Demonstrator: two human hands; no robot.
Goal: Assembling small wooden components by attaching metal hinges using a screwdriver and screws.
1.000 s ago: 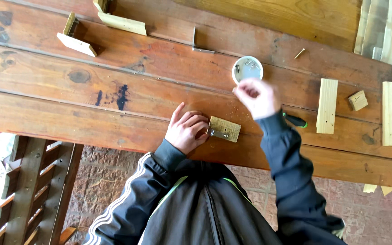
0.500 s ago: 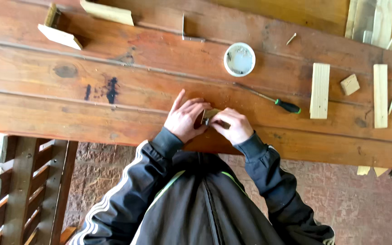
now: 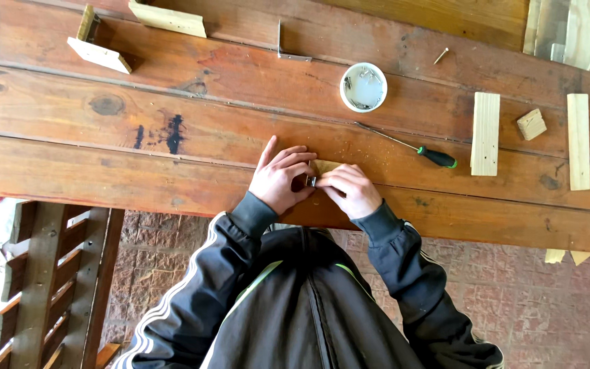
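Spreading beneath both hands: a broad workbench (image 3: pixel 138 157) of long reddish planks, grain running left to right. Leaning over its near edge, dark tracksuit sleeves (image 3: pixel 199 294) with pale stripes.

Lying beyond and to the right of the hands: pale wood offcuts, one upright slat (image 3: pixel 485 133), a longer slat (image 3: pixel 578 141) further right, a small cube (image 3: pixel 531 124) between them. Sitting beyond the hands, slightly right: a round white tub (image 3: pixel 363 87) of screws. Resting just past the right hand: a green-handled screwdriver (image 3: pixel 404 144), shaft pointing up-left, handle down-right, untouched.

Differing little from half a second ago: both hands still meeting at the same spot; a second ago, by contrast, reaching with the right hand up toward the tub.

Pressing down with the left hand (image 3: pixel 280 179), palm flat, fingers fanned and forefinger stretched away toward the far planks. Curling the right hand (image 3: pixel 349 188) inward, fingertips pinched narrow against the left hand's.

Lying between and under both hands: a small wooden block (image 3: pixel 324 166), only its far corner showing, long axis seemingly left to right. Peeking out at the fingertips' meeting point: a small metal piece (image 3: pixel 311 181), too hidden for telling its kind or heading.
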